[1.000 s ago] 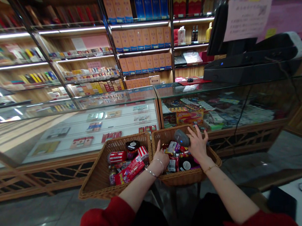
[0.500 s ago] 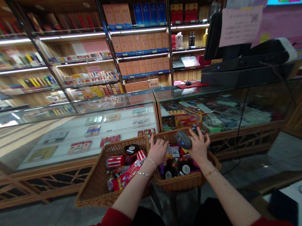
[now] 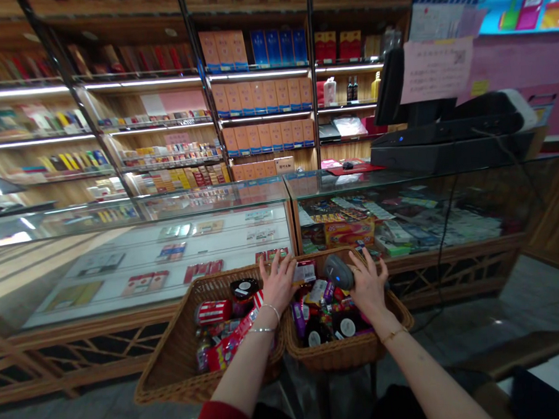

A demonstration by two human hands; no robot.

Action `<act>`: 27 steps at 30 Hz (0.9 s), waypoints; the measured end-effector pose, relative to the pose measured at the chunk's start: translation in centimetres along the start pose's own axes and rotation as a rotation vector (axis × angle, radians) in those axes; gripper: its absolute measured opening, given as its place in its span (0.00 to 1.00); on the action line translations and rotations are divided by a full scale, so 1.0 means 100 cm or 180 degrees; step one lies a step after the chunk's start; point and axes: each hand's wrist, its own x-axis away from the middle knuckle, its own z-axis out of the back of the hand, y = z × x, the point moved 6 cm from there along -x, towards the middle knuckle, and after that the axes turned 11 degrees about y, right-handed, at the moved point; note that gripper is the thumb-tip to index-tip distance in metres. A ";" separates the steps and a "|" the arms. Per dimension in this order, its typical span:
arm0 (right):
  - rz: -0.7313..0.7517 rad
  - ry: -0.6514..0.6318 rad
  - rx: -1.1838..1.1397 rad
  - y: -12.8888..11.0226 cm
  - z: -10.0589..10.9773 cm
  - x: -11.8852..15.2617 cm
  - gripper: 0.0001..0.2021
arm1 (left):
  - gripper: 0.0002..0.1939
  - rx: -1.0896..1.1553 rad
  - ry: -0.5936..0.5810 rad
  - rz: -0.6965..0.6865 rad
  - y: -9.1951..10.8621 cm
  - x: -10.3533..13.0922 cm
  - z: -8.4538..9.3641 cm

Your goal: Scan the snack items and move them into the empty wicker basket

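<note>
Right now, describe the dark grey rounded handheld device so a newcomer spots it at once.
Start at the long wood-framed glass counter, then drop to the right-hand brown wicker basket in front of it. Above its contents, the person's right hand holds the dark grey rounded handheld device. Its glowing blue light sets it apart from the colourful packets beneath.

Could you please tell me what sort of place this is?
Probably a shop: boxes line the wall shelves, packets lie in a glass counter, and what looks like a till stands on it.
</note>
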 end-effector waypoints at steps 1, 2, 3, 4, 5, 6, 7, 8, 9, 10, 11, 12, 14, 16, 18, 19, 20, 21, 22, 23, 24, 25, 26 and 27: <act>0.0005 0.0001 0.0006 0.000 0.000 0.000 0.16 | 0.36 -0.0007 -0.0002 0.0026 -0.001 0.001 0.000; 0.0003 0.0002 0.0011 0.000 0.000 0.000 0.16 | 0.36 -0.0018 -0.0001 0.0054 -0.002 0.001 0.000; -0.0001 -0.0002 0.0017 -0.001 0.000 0.000 0.16 | 0.36 -0.0032 0.0005 0.0081 -0.003 0.002 0.000; -0.0002 -0.0007 0.0020 -0.001 0.000 0.000 0.16 | 0.36 -0.0046 0.0012 0.0107 -0.004 0.002 0.000; 0.0003 -0.0018 0.0025 -0.001 0.000 0.000 0.16 | 0.36 -0.0056 0.0018 0.0127 -0.004 0.003 0.000; 0.0010 -0.0031 0.0029 -0.001 0.000 -0.001 0.15 | 0.35 -0.0059 0.0022 0.0141 -0.004 0.003 0.000; 0.0018 -0.0049 0.0036 -0.001 0.000 -0.001 0.15 | 0.35 -0.0056 0.0025 0.0154 -0.005 0.004 -0.001; 0.0030 -0.0072 0.0043 -0.001 0.000 -0.002 0.15 | 0.35 -0.0050 0.0028 0.0167 -0.005 0.004 -0.001; 0.0042 -0.0098 0.0049 -0.002 -0.001 -0.003 0.15 | 0.35 -0.0046 0.0033 0.0184 -0.005 0.005 -0.001; 0.0056 -0.0127 0.0054 -0.002 -0.002 -0.004 0.15 | 0.36 -0.0041 0.0039 0.0203 -0.005 0.005 -0.001; 0.0071 -0.0160 0.0056 -0.003 -0.003 -0.006 0.16 | 0.36 -0.0033 0.0045 0.0220 -0.005 0.005 -0.001; 0.0079 -0.0189 0.0055 -0.004 -0.004 -0.007 0.16 | 0.36 -0.0023 0.0050 0.0237 -0.005 0.006 -0.001; 0.0093 -0.0232 0.0040 -0.006 -0.006 -0.008 0.16 | 0.37 0.0010 0.0057 0.0264 -0.005 0.006 0.000; 0.0119 -0.0247 0.0007 -0.008 -0.007 -0.009 0.17 | 0.36 0.0033 0.0064 0.0297 -0.005 0.007 0.000; 0.0150 -0.0241 -0.0033 -0.010 -0.008 -0.007 0.18 | 0.35 0.0032 0.0059 0.0344 -0.006 0.007 0.000; 0.0159 -0.0240 -0.0047 -0.011 -0.008 -0.006 0.17 | 0.35 0.0027 0.0052 0.0371 -0.006 0.008 0.000; 0.0159 -0.0245 -0.0050 -0.012 -0.008 -0.005 0.17 | 0.35 0.0022 0.0044 0.0395 -0.007 0.008 0.000; 0.0160 -0.0258 -0.0042 -0.012 -0.008 -0.003 0.16 | 0.35 0.0016 0.0035 0.0413 -0.007 0.008 -0.001; 0.0164 -0.0277 -0.0026 -0.012 -0.008 -0.002 0.16 | 0.35 0.0009 0.0030 0.0428 -0.008 0.008 -0.001; 0.0174 -0.0305 -0.0007 -0.013 -0.008 0.000 0.15 | 0.35 0.0003 0.0033 0.0438 -0.008 0.009 -0.002; 0.0186 -0.0334 0.0011 -0.013 -0.008 0.001 0.15 | 0.35 0.0002 0.0048 0.0447 -0.008 0.009 -0.002; 0.0196 -0.0358 0.0020 -0.013 -0.008 0.002 0.15 | 0.36 0.0010 0.0072 0.0454 -0.008 0.009 -0.002; 0.0204 -0.0378 0.0023 -0.013 -0.008 0.003 0.16 | 0.36 0.0026 0.0104 0.0460 -0.008 0.010 -0.003; 0.0210 -0.0393 0.0017 -0.013 -0.009 0.004 0.16 | 0.36 0.0049 0.0136 0.0465 -0.008 0.010 -0.003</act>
